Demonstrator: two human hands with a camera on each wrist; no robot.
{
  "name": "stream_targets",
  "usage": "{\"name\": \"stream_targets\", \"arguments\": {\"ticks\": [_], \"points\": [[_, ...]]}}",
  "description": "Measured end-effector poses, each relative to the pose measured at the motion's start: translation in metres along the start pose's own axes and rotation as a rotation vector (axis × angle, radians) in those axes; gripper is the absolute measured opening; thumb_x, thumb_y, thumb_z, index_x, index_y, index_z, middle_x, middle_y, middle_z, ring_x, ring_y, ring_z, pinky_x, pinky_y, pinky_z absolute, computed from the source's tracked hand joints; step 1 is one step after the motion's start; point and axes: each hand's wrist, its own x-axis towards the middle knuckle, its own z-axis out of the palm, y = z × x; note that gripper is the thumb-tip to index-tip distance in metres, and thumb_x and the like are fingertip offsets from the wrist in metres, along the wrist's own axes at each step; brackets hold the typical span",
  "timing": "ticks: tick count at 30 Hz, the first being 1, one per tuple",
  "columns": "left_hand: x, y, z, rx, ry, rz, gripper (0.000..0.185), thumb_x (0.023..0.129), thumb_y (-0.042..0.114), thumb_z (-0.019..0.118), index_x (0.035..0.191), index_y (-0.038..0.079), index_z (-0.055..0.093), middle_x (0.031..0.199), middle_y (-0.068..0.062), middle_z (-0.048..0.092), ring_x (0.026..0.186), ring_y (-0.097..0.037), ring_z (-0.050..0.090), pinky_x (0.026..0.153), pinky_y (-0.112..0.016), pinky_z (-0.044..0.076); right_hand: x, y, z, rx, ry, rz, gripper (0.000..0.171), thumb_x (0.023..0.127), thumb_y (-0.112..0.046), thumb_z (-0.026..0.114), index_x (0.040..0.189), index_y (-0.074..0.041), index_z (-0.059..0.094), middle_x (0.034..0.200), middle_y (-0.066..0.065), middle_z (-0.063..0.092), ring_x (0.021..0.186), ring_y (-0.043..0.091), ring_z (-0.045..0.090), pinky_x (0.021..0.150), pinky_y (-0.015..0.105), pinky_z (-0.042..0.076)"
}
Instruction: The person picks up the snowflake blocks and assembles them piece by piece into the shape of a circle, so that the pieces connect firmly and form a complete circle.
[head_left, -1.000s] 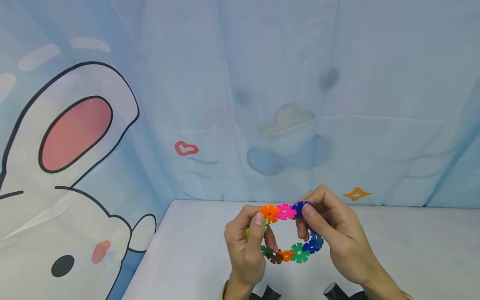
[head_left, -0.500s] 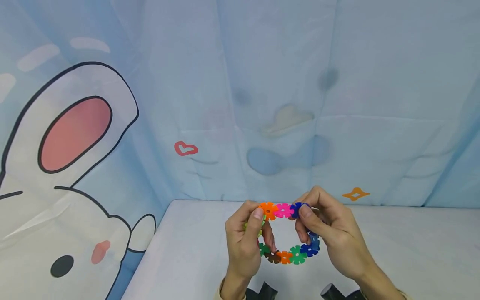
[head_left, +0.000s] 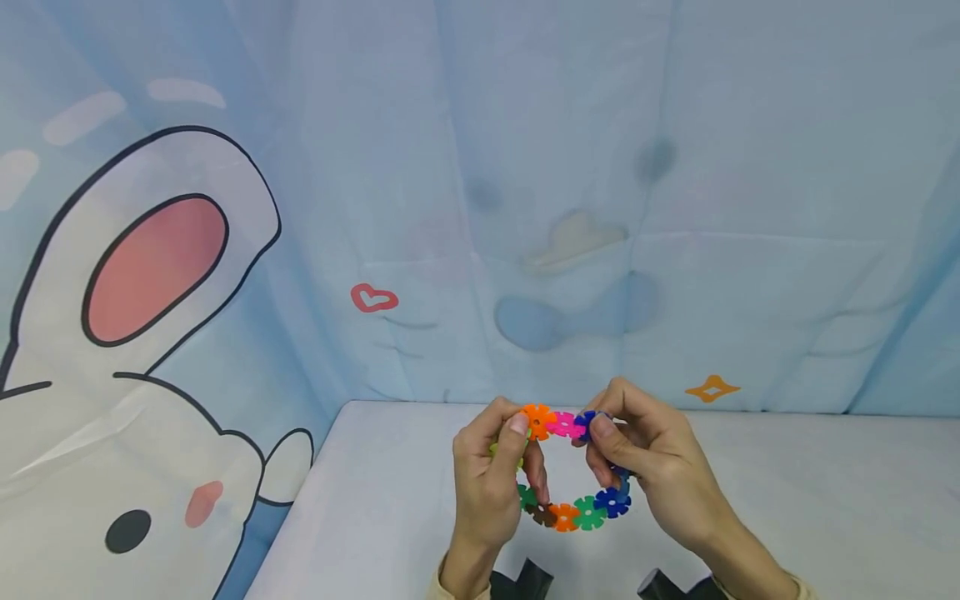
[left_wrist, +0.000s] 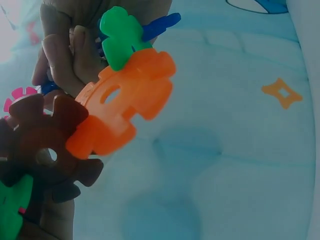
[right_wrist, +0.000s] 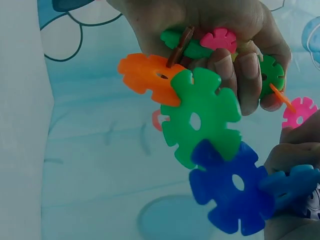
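You are holding a ring of snowflake discs point(head_left: 572, 471) above the white table point(head_left: 787, 500), your left hand point(head_left: 491, 487) pinching its orange disc point(head_left: 537, 420) and your right hand point(head_left: 648, 467) pinching the dark blue disc point(head_left: 588, 422). Your left wrist view alone is showing a brown disc point(left_wrist: 42, 147) up close. No writing is showing.

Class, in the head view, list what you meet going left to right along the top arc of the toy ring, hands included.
Left hand → orange plastic snowflake disc → pink plastic snowflake disc → dark blue plastic snowflake disc → right hand.
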Motion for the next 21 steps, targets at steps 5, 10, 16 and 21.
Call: {"name": "stream_targets", "arguments": {"ticks": [5, 10, 16, 21], "points": [[0.001, -0.003, 0.003, 0.050, 0.035, -0.074, 0.029, 0.111, -0.001, 0.036, 0.086, -0.004, 0.051, 0.047, -0.018, 0.044, 0.032, -0.025, 0.047, 0.033, -0.032, 0.052, 0.000, -0.001, 0.001, -0.053, 0.052, 0.088, 0.016, 0.112, -0.003, 0.043, 0.100, -0.001, 0.053, 0.071, 0.009, 0.054, 0.058, 0.024, 0.053, 0.048, 0.036, 0.046], [0.000, -0.004, 0.006, 0.141, 0.154, -0.270, 0.035, 0.114, 0.014, 0.037, 0.088, 0.000, 0.056, 0.051, -0.024, 0.049, 0.034, -0.021, 0.052, 0.036, -0.036, 0.055, 0.004, 0.000, 0.000, -0.083, 0.121, 0.247, 0.019, 0.114, -0.017, 0.046, 0.107, -0.001, 0.051, 0.073, 0.010, 0.060, 0.062, 0.026, 0.056, 0.055, 0.031, 0.053], [0.000, -0.008, 0.008, 0.140, 0.305, -0.395, 0.042, 0.115, 0.028, 0.030, 0.104, -0.003, 0.056, 0.058, -0.034, 0.050, 0.036, -0.020, 0.054, 0.040, -0.038, 0.058, 0.007, 0.011, -0.009, 0.039, 0.129, 0.310, 0.016, 0.114, -0.018, 0.047, 0.109, -0.002, 0.048, 0.079, 0.008, 0.065, 0.063, 0.021, 0.056, 0.058, 0.029, 0.054], [-0.001, -0.015, 0.007, 0.079, 0.397, -0.394, 0.041, 0.110, 0.025, 0.026, 0.094, -0.002, 0.052, 0.056, -0.024, 0.050, 0.035, -0.018, 0.055, 0.040, -0.039, 0.058, 0.009, 0.020, -0.014, 0.082, 0.129, 0.343, 0.015, 0.114, -0.018, 0.046, 0.110, -0.004, 0.048, 0.087, 0.005, 0.069, 0.065, 0.019, 0.057, 0.059, 0.027, 0.054]]}}
